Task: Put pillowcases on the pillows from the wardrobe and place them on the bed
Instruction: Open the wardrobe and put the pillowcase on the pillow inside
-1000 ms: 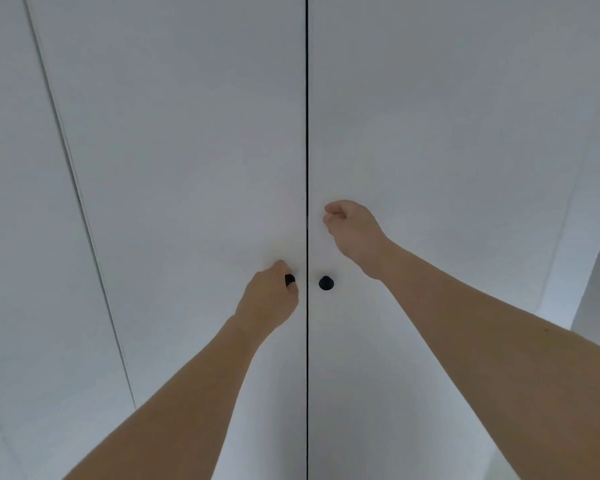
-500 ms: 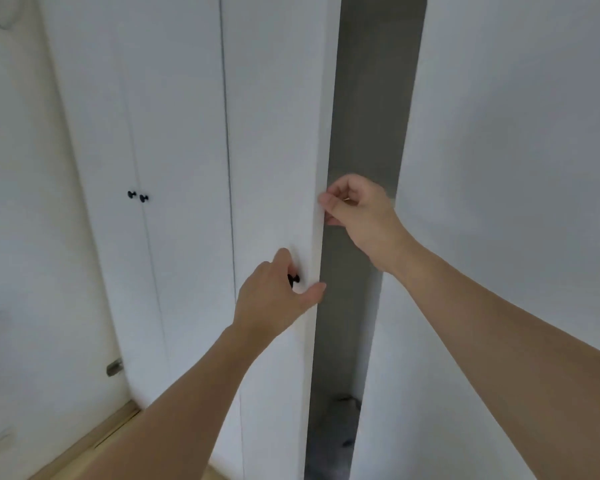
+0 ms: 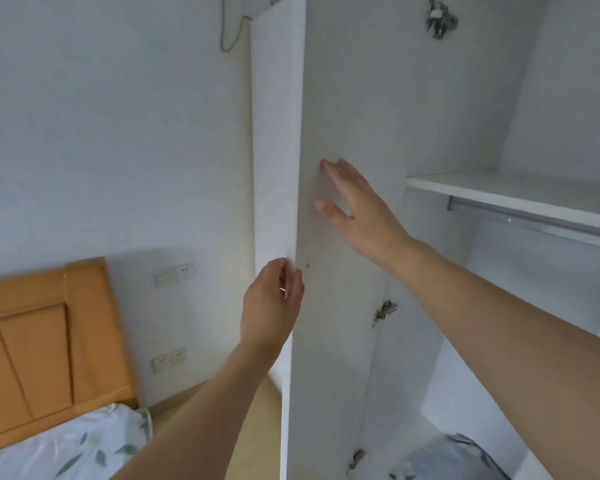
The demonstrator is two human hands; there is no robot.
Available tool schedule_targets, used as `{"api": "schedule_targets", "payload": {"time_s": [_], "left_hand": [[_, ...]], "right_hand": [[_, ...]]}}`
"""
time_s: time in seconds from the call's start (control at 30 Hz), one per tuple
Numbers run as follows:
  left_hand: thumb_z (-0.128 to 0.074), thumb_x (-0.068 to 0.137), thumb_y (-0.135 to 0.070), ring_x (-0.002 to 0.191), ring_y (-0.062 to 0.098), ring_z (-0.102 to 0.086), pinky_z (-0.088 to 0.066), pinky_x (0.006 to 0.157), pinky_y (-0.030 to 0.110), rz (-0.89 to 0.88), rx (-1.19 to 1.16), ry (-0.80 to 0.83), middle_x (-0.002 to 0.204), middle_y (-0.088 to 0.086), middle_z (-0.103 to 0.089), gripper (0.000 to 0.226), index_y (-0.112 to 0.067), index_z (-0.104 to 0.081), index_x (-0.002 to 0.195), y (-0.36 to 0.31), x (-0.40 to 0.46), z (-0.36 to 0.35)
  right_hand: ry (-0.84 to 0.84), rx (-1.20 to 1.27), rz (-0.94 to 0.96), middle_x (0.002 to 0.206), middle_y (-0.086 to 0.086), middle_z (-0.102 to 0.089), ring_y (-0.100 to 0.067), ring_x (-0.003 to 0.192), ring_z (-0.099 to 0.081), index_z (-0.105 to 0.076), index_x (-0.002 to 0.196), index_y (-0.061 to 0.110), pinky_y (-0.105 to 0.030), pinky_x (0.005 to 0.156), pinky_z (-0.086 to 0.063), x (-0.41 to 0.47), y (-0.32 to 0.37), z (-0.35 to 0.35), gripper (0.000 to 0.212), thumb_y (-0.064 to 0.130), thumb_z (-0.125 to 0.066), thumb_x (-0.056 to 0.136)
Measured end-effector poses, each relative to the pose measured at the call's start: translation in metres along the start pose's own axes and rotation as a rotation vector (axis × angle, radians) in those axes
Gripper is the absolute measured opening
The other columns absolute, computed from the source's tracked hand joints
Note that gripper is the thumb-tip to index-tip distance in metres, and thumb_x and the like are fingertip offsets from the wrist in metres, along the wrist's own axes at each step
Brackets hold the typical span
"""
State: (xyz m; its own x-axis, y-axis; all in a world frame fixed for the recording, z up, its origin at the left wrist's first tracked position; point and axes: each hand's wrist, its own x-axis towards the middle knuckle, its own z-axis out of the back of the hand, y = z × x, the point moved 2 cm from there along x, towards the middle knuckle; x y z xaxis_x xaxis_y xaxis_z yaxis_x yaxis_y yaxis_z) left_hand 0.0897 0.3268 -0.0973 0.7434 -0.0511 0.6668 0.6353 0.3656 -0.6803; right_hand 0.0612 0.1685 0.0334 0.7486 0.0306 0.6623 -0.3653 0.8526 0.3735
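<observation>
The white wardrobe door [image 3: 340,98] stands swung wide open to the left. My left hand [image 3: 271,306] grips its front edge at mid height, fingers curled round to the hidden outer face. My right hand [image 3: 357,209] lies flat on the door's inner face with straight fingers. Low inside the wardrobe [image 3: 551,98] lies a soft leaf-printed bundle [image 3: 454,459] under clear plastic, only partly in view. The bed [image 3: 59,448], with leaf-printed bedding, shows at the bottom left.
A wooden headboard [image 3: 39,341] stands against the wall at left, with wall sockets [image 3: 172,273] beside it. Inside the wardrobe are a white shelf [image 3: 513,199] and a metal hanging rail [image 3: 534,220] beneath it. Strip of wooden floor between bed and door.
The left door has swung from shut to wide open. My right hand has moved from the door's edge to its inner face. The view has turned left, showing bed and wardrobe interior.
</observation>
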Motion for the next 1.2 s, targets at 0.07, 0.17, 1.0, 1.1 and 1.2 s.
{"api": "schedule_targets", "payload": {"time_s": [0.07, 0.17, 1.0, 1.1, 1.2], "left_hand": [[-0.053, 0.096, -0.029, 0.07, 0.015, -0.061, -0.055, 0.062, 0.043, 0.062, -0.013, -0.015, 0.073, -0.005, -0.063, 0.014, -0.02, -0.056, 0.085, 0.023, 0.026, 0.009], [-0.054, 0.096, -0.023, 0.067, 0.02, -0.061, -0.053, 0.064, 0.041, 0.091, 0.038, 0.004, 0.069, -0.001, -0.066, 0.014, -0.017, -0.058, 0.083, 0.054, 0.064, 0.014], [-0.039, 0.102, -0.034, 0.146, 0.017, -0.024, -0.02, 0.114, 0.026, -0.484, -0.156, 0.462, 0.158, 0.004, -0.028, 0.054, -0.011, -0.03, 0.151, -0.154, -0.026, -0.187], [-0.036, 0.103, -0.036, 0.147, 0.014, -0.021, -0.015, 0.114, 0.022, -0.515, -0.234, 0.631, 0.159, 0.001, -0.027, 0.054, -0.013, -0.028, 0.152, -0.17, -0.041, -0.239], [-0.033, 0.104, -0.038, 0.146, 0.009, -0.02, -0.008, 0.111, 0.014, -0.485, -0.325, 0.788, 0.159, -0.003, -0.025, 0.054, -0.016, -0.025, 0.153, -0.177, -0.052, -0.283]], "right_hand": [[0.053, -0.178, 0.036, 0.161, 0.002, -0.001, -0.014, 0.147, -0.009, -0.011, 0.151, 0.035, -0.036, 0.117, -0.017, 0.02, -0.008, -0.029, 0.059, 0.041, -0.04, 0.099], [0.067, -0.353, 0.053, 0.161, -0.003, 0.01, -0.022, 0.148, -0.002, -0.001, 0.152, 0.029, -0.046, 0.119, -0.009, 0.045, -0.02, -0.068, 0.062, 0.035, -0.035, 0.101], [-0.01, -1.372, -0.33, 0.16, -0.013, -0.005, -0.028, 0.147, -0.003, -0.012, 0.15, 0.002, -0.046, 0.12, 0.0, -0.114, -0.102, 0.227, 0.062, 0.031, -0.033, 0.099], [-0.01, -1.502, -0.375, 0.16, -0.013, -0.008, -0.029, 0.147, -0.005, -0.015, 0.15, 0.002, -0.047, 0.12, 0.0, -0.13, -0.115, 0.246, 0.061, 0.03, -0.034, 0.099], [0.056, -1.619, -0.397, 0.159, -0.014, -0.014, -0.03, 0.147, -0.009, -0.02, 0.149, 0.002, -0.049, 0.119, -0.001, -0.137, -0.131, 0.246, 0.06, 0.031, -0.032, 0.099]]}}
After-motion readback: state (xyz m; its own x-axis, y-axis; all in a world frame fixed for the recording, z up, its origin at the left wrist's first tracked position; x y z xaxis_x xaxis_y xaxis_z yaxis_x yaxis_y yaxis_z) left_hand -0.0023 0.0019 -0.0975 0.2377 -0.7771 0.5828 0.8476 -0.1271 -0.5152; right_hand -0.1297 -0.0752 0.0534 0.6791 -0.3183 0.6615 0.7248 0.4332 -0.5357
